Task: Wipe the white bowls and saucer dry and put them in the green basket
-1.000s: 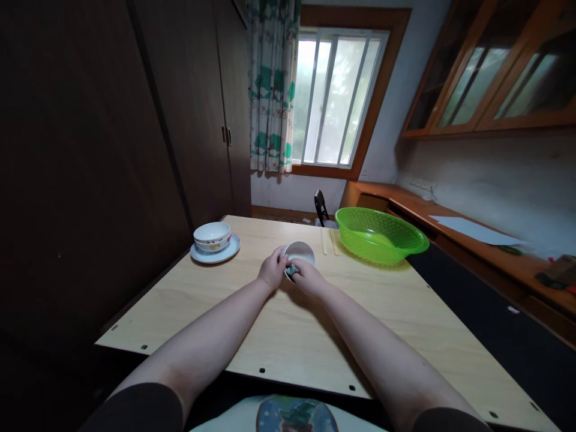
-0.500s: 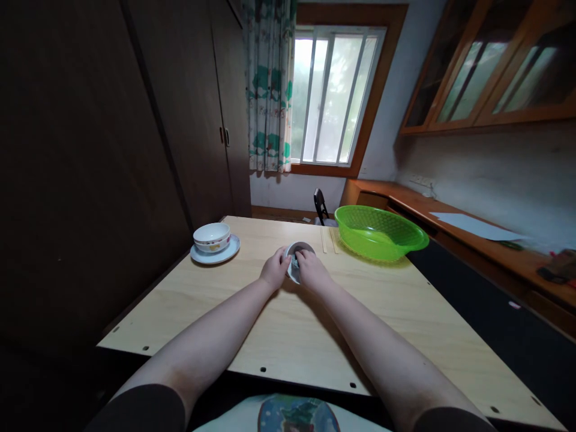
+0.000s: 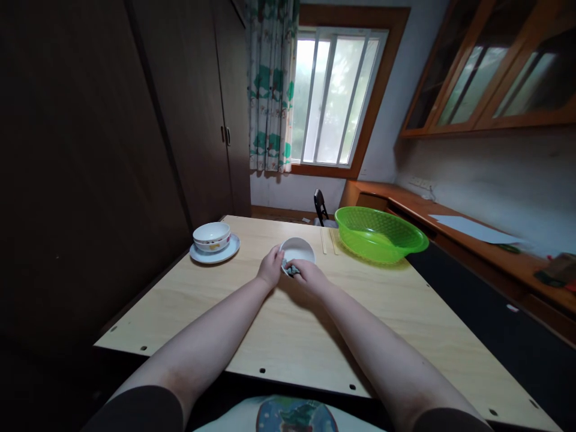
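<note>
A white bowl (image 3: 299, 248) is held tilted above the middle of the table, its inside turned toward me. My left hand (image 3: 271, 267) grips its left rim, thumb over the edge. My right hand (image 3: 307, 274) is closed on a crumpled grey-green cloth (image 3: 291, 269), which presses against the bowl's near inner side. To the left, stacked bowls (image 3: 211, 235) with a coloured pattern sit on a white plate (image 3: 225, 253). The right fingertips are partly hidden by the cloth.
On the wooden table (image 3: 261, 336) a green plastic basin (image 3: 382, 237) stands at the back right, with light chopsticks (image 3: 333, 241) beside it. A dark wardrobe (image 3: 180, 108) borders the left side. Behind the table is a black folding chair (image 3: 320, 205).
The bowl has turned so more of its white inside shows. My right hand with the cloth has moved down toward its near rim. My left hand has shifted slightly left.
</note>
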The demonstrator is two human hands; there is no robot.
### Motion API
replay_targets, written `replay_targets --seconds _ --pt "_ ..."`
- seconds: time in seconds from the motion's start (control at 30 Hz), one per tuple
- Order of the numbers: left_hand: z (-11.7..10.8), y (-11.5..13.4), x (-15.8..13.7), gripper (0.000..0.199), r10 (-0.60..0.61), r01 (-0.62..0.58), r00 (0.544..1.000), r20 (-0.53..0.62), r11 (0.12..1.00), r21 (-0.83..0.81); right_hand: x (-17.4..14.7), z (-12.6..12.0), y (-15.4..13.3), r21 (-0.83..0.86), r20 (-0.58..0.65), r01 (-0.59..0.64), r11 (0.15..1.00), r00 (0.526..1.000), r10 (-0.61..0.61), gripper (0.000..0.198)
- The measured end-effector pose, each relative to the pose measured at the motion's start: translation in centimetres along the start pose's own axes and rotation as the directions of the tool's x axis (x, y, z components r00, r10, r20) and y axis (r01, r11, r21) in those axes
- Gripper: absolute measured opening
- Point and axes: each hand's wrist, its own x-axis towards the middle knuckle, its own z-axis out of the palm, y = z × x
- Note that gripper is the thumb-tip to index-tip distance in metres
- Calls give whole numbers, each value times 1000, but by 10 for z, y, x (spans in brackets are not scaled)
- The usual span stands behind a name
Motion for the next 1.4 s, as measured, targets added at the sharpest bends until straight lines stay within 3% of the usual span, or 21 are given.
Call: replay_targets --seconds 0.13,0.23,0.33,0.43,0.5,0.57,0.67,0.77,0.9,0.97,1.07,1.13,1.17,1.3,1.37,1.4 --pt "0 -7 6 45 -124 113 987 -103 989 -100 -2 -5 -6 -132 11 18 991 1000 -16 27" --pt "4 -12 7 50 -231 210 970 -81 955 -209 -3 -4 -7 -240 6 90 967 996 -91 28" --pt "9 -13 5 52 -269 261 963 20 909 -326 -5 -2 -5 -331 -57 68 941 994 -91 34" --pt "13 -11 3 55 -264 324 945 195 844 -428 -7 -2 1 -362 -152 25 932 985 -86 39" --pt "15 -10 2 61 -264 386 912 315 813 -435 -9 -5 5 -345 -238 -18 938 969 -70 40" --pt "15 -9 1 65 -270 407 892 362 829 -383 -10 -9 8 -302 -344 -84 950 939 -26 41" --pt "13 -5 1 60 -224 293 941 254 914 -281 -9 -15 10 -183 -474 -158 970 879 53 41" --pt "5 2 2 48 -29 44 996 87 984 -171 -7 -16 7 1 -518 -162 987 844 139 40" --pt "-11 14 4 38 186 -186 982 25 983 -6 -2 -12 -1 295 -481 -131 947 836 266 39" --pt "-16 18 5 32 220 -222 973 70 975 28 0 -9 -4 394 -441 -116 912 847 298 39" --pt "-18 19 4 38 156 -160 981 113 987 27 1 -4 -3 466 -422 -107 878 845 327 38" --pt "-16 17 4 42 108 -109 991 81 994 15 1 -3 2 492 -486 -99 865 794 366 36" --pt "-14 16 3 43 90 -91 995 49 996 10 1 -3 6 500 -540 -91 861 745 392 34" --pt "-8 13 2 45 35 -32 996 -79 998 45 4 -12 24 546 -711 -58 836 495 499 31" --pt "-7 13 2 45 19 -8 991 -133 996 84 7 -15 27 654 -677 -5 756 442 588 30" --pt "-6 13 1 45 12 4 988 -156 995 103 10 -16 25 715 -633 29 699 452 629 30"
